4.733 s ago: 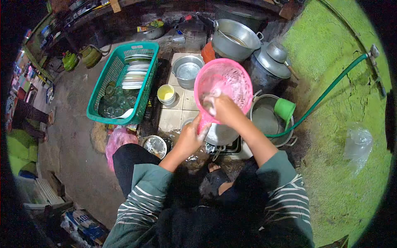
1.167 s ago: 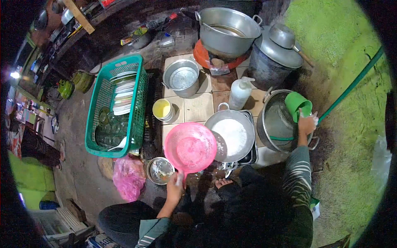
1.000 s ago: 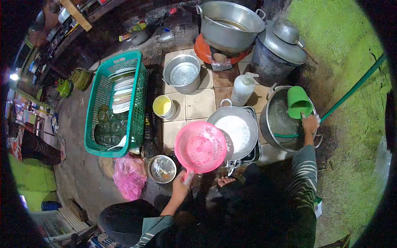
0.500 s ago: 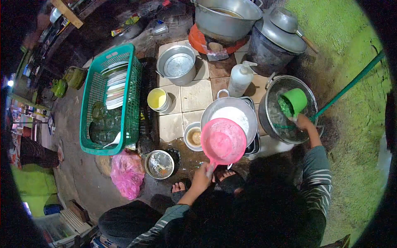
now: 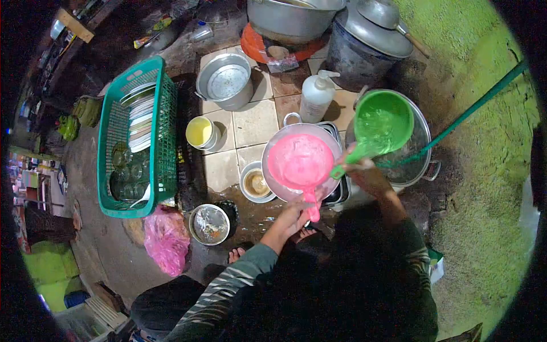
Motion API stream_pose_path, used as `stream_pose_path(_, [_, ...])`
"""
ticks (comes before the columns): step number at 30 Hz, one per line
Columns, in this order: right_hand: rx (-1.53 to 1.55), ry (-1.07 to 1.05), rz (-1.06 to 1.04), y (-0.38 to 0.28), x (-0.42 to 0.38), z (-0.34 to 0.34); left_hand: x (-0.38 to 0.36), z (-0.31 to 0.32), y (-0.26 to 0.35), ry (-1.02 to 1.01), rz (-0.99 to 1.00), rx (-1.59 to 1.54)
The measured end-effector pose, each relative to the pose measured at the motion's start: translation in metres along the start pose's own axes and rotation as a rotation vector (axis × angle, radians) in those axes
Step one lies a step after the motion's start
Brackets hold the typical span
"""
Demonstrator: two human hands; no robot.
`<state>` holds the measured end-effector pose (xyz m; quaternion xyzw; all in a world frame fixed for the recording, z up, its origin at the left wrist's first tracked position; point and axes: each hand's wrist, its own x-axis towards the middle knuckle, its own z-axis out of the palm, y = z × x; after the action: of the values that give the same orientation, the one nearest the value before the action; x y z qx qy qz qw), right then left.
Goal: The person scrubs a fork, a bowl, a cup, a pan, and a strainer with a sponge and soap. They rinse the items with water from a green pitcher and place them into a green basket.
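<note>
My left hand [image 5: 289, 219] is closed round the handle of a pink plastic dipper [image 5: 299, 159]. That dipper is over a round metal pan [image 5: 272, 185], its bowl facing up with a wet, sudsy-looking inside. Closed on the handle of a green plastic dipper [image 5: 383, 119], my right hand [image 5: 367, 175] holds it above the right side of a large metal pot [image 5: 420, 157]. Clear water shows in the green dipper, and its handle end comes close to the pink bowl. A green hose [image 5: 484, 108] runs into the pot.
A green basket [image 5: 108, 171] of plates and glasses stands left. Beyond the pan are a pump bottle [image 5: 316, 100], a metal pail [image 5: 228, 85] and a yellow-lined tub [image 5: 200, 134]. Small bowls [image 5: 256, 182], a tin [image 5: 209, 224] and a pink plastic bag [image 5: 166, 242] are nearer me.
The green dipper has come up out of the pot with water in it and grown nearer. The pink dipper has moved slightly up over the pan. The view has shifted a little.
</note>
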<state>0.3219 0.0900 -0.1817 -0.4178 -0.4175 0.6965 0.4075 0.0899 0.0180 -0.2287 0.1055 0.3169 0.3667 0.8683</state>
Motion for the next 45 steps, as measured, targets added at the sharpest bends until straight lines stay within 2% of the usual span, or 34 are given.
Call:
stream_pose_path(1, [-0.004,0.005,0.005,0.006,0.006,-0.005,0.01,0.0,-0.001,-0.003,-0.005,-0.005])
stream_pose_path(3, [-0.975,-0.234,-0.727,0.0,0.017,0.003,0.031,-0.01,-0.003,0.043,-0.115,-0.33])
stream_pose_path(4, [-0.287,-0.113,-0.13,-0.005,0.021,0.024,0.04,-0.015,-0.006,0.144,-0.111,-0.377])
stream_pose_path(5, [-0.285,-0.115,-0.128,-0.004,0.029,0.03,0.047,-0.015,-0.002,0.147,-0.11,-0.378])
stream_pose_path(7, [-0.499,-0.239,-0.289,-0.003,0.041,0.035,0.062,-0.013,0.006,-0.096,-0.036,-0.532])
stream_pose_path(8, [-0.27,-0.176,-0.244,-0.002,0.039,0.045,0.072,-0.006,0.005,-0.003,-0.012,-0.605])
stream_pose_path(9, [-0.272,-0.175,-0.239,0.001,0.044,0.05,0.08,-0.006,0.005,-0.003,-0.015,-0.609])
stream_pose_path(11, [-0.047,-0.193,-0.166,0.017,0.054,0.051,0.09,-0.007,0.003,0.006,0.032,-0.436])
stream_pose_path(12, [-0.445,-0.298,-0.423,0.041,0.066,0.035,0.09,-0.003,0.003,0.007,0.026,-0.438])
stream_pose_path(13, [-0.446,-0.295,-0.422,0.055,0.069,0.028,0.088,0.003,0.006,0.089,0.008,-0.464])
stream_pose_path(15, [-1.039,-0.237,-0.262,0.067,0.07,0.028,0.092,0.002,0.006,0.173,-0.006,-0.488])
stream_pose_path(16, [-1.036,-0.238,-0.265,0.075,0.072,0.031,0.096,-0.003,0.003,0.115,0.012,-0.531])
stream_pose_path(18, [-0.126,-0.091,-0.211,0.077,0.071,0.046,0.099,-0.004,0.004,0.056,0.029,-0.576])
stream_pose_path(21, [-0.173,0.011,-0.122,0.057,0.049,0.052,0.093,0.011,0.006,0.005,0.019,-0.557])
stream_pose_path(22, [-0.173,0.012,-0.12,0.073,0.047,0.046,0.085,0.024,0.009,0.032,0.039,-0.477])
stream_pose_path(24, [-0.354,0.336,-0.251,0.103,0.048,0.037,0.081,0.033,0.007,0.058,0.059,-0.396])
stream_pose_path(25, [-0.352,0.335,-0.251,0.104,0.044,0.034,0.081,0.035,0.0,0.08,0.034,-0.368])
stream_pose_path(27, [-0.499,0.362,-0.106,0.07,0.031,0.049,0.084,0.032,-0.016,0.105,0.012,-0.341])
stream_pose_path(28, [-0.748,0.436,-0.076,0.067,0.034,0.046,0.09,0.026,-0.025,0.107,-0.02,-0.345])
stream_pose_path(29, [-0.748,0.438,-0.077,0.082,0.033,0.037,0.094,0.023,-0.031,0.109,-0.053,-0.349])
stream_pose_path(30, [-0.651,0.396,-0.2,0.109,0.033,0.02,0.085,0.046,-0.024,0.284,-0.051,-0.226])
stream_pose_path(31, [-0.551,0.353,-0.32,0.124,0.029,0.006,0.085,0.045,-0.026,0.283,-0.054,-0.225])
stream_pose_path(32, [-0.55,0.356,-0.318,0.114,0.025,-0.004,0.083,0.04,-0.028,0.253,-0.021,-0.051])
stream_pose_path(33, [-1.061,0.427,-0.53,0.091,0.022,-0.014,0.079,0.036,-0.03,0.222,0.014,0.123])
stream_pose_path(34, [-1.575,0.482,-0.74,0.07,0.018,-0.025,0.072,0.033,-0.026,0.222,0.013,0.126])
stream_pose_path(36, [-1.787,0.496,-0.642,0.044,0.007,-0.053,0.056,0.024,-0.012,0.17,-0.108,0.417])
stream_pose_path(37, [-1.991,0.545,-0.512,0.032,-0.001,-0.071,0.052,0.013,-0.016,0.171,-0.106,0.422])
stream_pose_path(38, [-2.19,0.593,-0.366,0.021,-0.007,-0.087,0.05,-0.002,-0.024,0.24,0.097,0.806])
stream_pose_path(39, [-1.929,0.791,-0.201,0.005,-0.009,-0.093,0.044,-0.003,-0.021,0.306,0.307,1.185])
stream_pose_path(40, [-1.651,0.96,-0.043,-0.004,-0.011,-0.1,0.036,-0.005,-0.018,0.304,0.306,1.189])
stream_pose_path(41, [-1.649,0.961,-0.042,-0.003,-0.016,-0.11,0.016,0.015,-0.003,0.382,0.24,1.385])
stream_pose_path(42, [-1.659,0.966,0.056,-0.001,-0.022,-0.122,0.0,0.028,0.009,0.462,0.168,1.578])
stream_pose_path(44, [-1.625,0.931,0.339,0.019,-0.027,-0.155,-0.013,0.034,0.021,0.472,0.168,1.69])
stream_pose_path(45, [-1.628,0.928,0.329,0.055,-0.026,-0.189,-0.016,0.033,0.025,0.487,0.169,1.801])
